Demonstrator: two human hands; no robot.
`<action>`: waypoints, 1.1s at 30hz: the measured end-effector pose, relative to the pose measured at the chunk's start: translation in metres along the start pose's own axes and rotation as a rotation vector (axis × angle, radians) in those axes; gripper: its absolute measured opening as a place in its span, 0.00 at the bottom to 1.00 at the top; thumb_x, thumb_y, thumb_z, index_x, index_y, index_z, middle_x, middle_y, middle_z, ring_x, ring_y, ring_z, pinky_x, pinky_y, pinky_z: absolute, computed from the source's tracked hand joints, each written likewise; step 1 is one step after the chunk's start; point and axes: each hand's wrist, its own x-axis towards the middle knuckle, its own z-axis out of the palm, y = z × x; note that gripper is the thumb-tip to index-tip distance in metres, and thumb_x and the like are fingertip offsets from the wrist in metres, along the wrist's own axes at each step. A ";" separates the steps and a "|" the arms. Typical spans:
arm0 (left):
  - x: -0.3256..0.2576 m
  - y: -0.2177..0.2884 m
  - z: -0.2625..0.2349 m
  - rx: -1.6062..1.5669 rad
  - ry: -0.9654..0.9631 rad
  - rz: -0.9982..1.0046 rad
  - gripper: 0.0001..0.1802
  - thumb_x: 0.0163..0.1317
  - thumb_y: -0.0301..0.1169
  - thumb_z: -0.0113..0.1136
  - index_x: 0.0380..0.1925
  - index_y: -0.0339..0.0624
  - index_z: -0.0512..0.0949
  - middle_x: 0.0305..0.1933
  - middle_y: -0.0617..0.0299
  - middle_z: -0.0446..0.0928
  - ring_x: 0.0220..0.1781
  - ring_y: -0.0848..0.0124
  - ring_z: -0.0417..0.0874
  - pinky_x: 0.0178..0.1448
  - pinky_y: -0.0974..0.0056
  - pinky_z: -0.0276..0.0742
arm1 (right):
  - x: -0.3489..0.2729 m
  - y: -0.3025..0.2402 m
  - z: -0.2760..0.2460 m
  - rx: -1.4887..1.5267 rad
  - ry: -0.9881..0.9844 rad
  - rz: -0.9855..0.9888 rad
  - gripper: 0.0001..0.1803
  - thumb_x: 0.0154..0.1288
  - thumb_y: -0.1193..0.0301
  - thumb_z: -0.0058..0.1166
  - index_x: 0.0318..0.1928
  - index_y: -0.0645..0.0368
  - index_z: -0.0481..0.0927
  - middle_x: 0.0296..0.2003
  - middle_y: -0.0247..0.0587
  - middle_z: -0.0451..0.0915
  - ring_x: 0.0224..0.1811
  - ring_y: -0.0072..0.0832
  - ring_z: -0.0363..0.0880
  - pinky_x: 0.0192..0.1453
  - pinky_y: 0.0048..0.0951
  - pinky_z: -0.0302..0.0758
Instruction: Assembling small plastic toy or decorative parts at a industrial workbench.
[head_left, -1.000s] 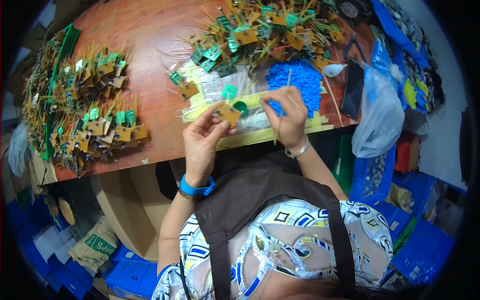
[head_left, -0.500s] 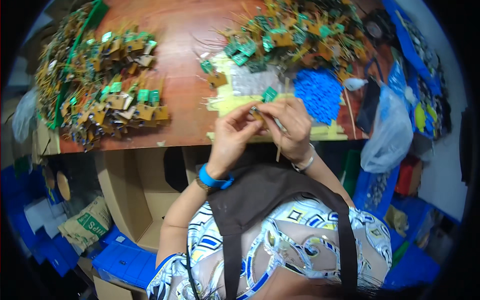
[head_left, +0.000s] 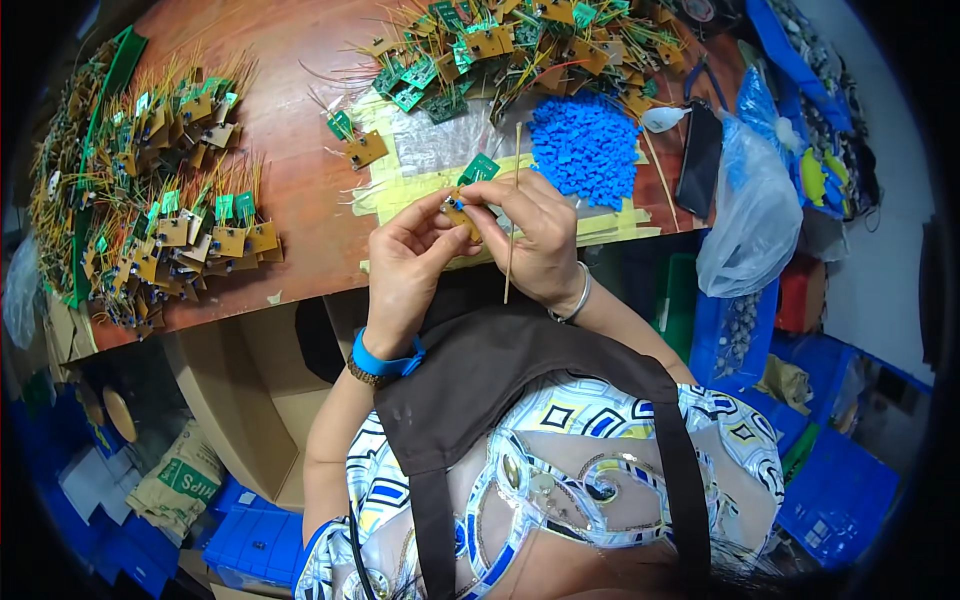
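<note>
Both my hands meet over the near edge of the table, around a small brown circuit board (head_left: 462,217). My left hand (head_left: 408,262) pinches the board from the left between thumb and fingers. My right hand (head_left: 540,238) has its fingertips closed at the board's upper part, where a tiny blue piece (head_left: 459,203) shows. A thin wooden stick (head_left: 510,256) is tucked in the right hand, pointing up and down. Just beyond my fingertips is a green circuit board (head_left: 480,168); its join to the brown one is hidden.
A pile of small blue pieces (head_left: 585,150) lies right of my hands. Wired boards (head_left: 490,42) are heaped behind, with more wired boards (head_left: 185,232) at left. One wired board (head_left: 366,149) lies apart on yellow tape. A dark phone-like slab (head_left: 699,160) and plastic bag (head_left: 750,205) stand right.
The whole view has shifted, so table and hands appear farther left and higher. My hands stay together at the board, and the blue piece now shows between the fingertips.
</note>
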 end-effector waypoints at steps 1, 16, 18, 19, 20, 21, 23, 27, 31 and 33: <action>0.000 -0.001 0.000 -0.010 -0.012 -0.002 0.20 0.63 0.16 0.57 0.57 0.26 0.72 0.38 0.58 0.79 0.38 0.73 0.83 0.47 0.67 0.85 | 0.000 0.000 0.001 0.005 0.003 -0.007 0.15 0.47 0.83 0.67 0.38 0.60 0.83 0.31 0.40 0.83 0.33 0.34 0.81 0.37 0.30 0.76; 0.003 -0.002 0.002 -0.011 0.013 0.001 0.16 0.68 0.23 0.55 0.54 0.27 0.75 0.38 0.57 0.81 0.36 0.73 0.84 0.43 0.68 0.85 | 0.000 0.004 0.001 0.046 0.017 0.012 0.14 0.46 0.84 0.67 0.36 0.61 0.83 0.30 0.39 0.83 0.33 0.33 0.82 0.36 0.30 0.76; 0.005 -0.003 0.002 -0.074 0.048 -0.014 0.15 0.69 0.25 0.56 0.52 0.27 0.77 0.37 0.57 0.81 0.35 0.73 0.84 0.42 0.69 0.85 | 0.001 0.004 0.002 0.063 0.013 0.013 0.14 0.46 0.84 0.67 0.36 0.61 0.83 0.30 0.39 0.83 0.33 0.34 0.82 0.36 0.30 0.76; 0.006 -0.003 0.001 -0.057 0.055 -0.010 0.15 0.69 0.27 0.56 0.51 0.27 0.78 0.35 0.56 0.81 0.33 0.73 0.84 0.40 0.70 0.85 | 0.000 0.004 0.003 0.055 0.013 0.012 0.14 0.47 0.84 0.67 0.36 0.61 0.83 0.30 0.40 0.83 0.33 0.34 0.82 0.36 0.30 0.76; 0.006 -0.003 0.001 -0.038 0.064 -0.005 0.14 0.69 0.28 0.56 0.49 0.27 0.79 0.34 0.56 0.82 0.31 0.73 0.84 0.38 0.70 0.84 | 0.000 0.003 0.003 0.048 0.012 0.011 0.14 0.47 0.84 0.67 0.36 0.61 0.83 0.31 0.40 0.83 0.33 0.34 0.82 0.36 0.30 0.77; 0.006 -0.002 0.001 -0.032 0.069 0.000 0.14 0.69 0.28 0.56 0.49 0.27 0.79 0.34 0.56 0.82 0.31 0.73 0.84 0.38 0.70 0.84 | 0.000 0.002 0.002 0.057 0.015 0.007 0.14 0.47 0.84 0.67 0.36 0.61 0.83 0.31 0.40 0.83 0.33 0.34 0.82 0.36 0.30 0.77; 0.006 0.001 0.000 -0.030 0.073 0.011 0.13 0.69 0.27 0.55 0.47 0.27 0.80 0.33 0.56 0.82 0.29 0.73 0.84 0.36 0.72 0.84 | 0.001 -0.001 0.003 0.051 -0.023 0.035 0.14 0.47 0.84 0.67 0.36 0.61 0.83 0.31 0.40 0.84 0.34 0.34 0.82 0.37 0.30 0.77; 0.017 0.020 -0.027 0.028 0.150 0.114 0.14 0.68 0.32 0.58 0.42 0.27 0.81 0.34 0.55 0.82 0.30 0.70 0.84 0.38 0.67 0.84 | 0.016 -0.006 -0.005 0.115 0.089 -0.042 0.15 0.50 0.83 0.66 0.41 0.62 0.82 0.35 0.44 0.84 0.36 0.35 0.83 0.39 0.28 0.77; 0.080 0.077 -0.088 0.190 0.387 0.526 0.16 0.69 0.34 0.56 0.45 0.28 0.79 0.39 0.53 0.82 0.37 0.67 0.85 0.43 0.64 0.85 | 0.008 0.006 -0.018 0.106 0.082 0.033 0.16 0.53 0.83 0.65 0.44 0.63 0.82 0.39 0.45 0.84 0.37 0.35 0.82 0.41 0.28 0.77; 0.111 0.093 -0.137 0.265 0.548 0.519 0.16 0.70 0.32 0.55 0.45 0.26 0.79 0.36 0.51 0.82 0.33 0.66 0.85 0.37 0.64 0.86 | 0.006 0.004 -0.020 0.123 0.075 0.038 0.15 0.53 0.83 0.65 0.44 0.63 0.82 0.38 0.44 0.84 0.37 0.35 0.81 0.41 0.28 0.77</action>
